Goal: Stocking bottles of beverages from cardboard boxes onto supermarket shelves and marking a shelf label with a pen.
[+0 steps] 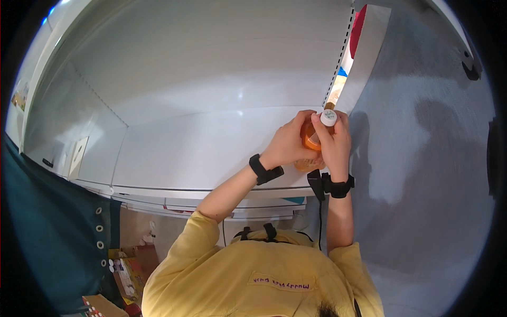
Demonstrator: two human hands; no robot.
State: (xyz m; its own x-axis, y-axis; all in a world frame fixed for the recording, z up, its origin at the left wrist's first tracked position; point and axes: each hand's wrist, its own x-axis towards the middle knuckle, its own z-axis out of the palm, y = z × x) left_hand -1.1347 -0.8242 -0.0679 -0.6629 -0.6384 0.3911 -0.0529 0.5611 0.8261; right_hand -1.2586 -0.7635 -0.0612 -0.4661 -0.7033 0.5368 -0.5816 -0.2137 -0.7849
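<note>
A clear bottle of orange drink with a white cap is between my hands near the right end of the white table. My left hand is closed around its side, with the thumb across the lower part. My right hand grips it from the other side, its thumb and fingers close to the cap. The cap is on the bottle. Some of my fingers are hidden behind the bottle. Black bands circle both wrists, and a small black device with a cable sits beside the right one.
Beyond the bottle, a long white panel with coloured patches stands along the table's right side. A bluish-grey wall rises to the right. A small white box is at the left end. A green curtain and cartons are lower left.
</note>
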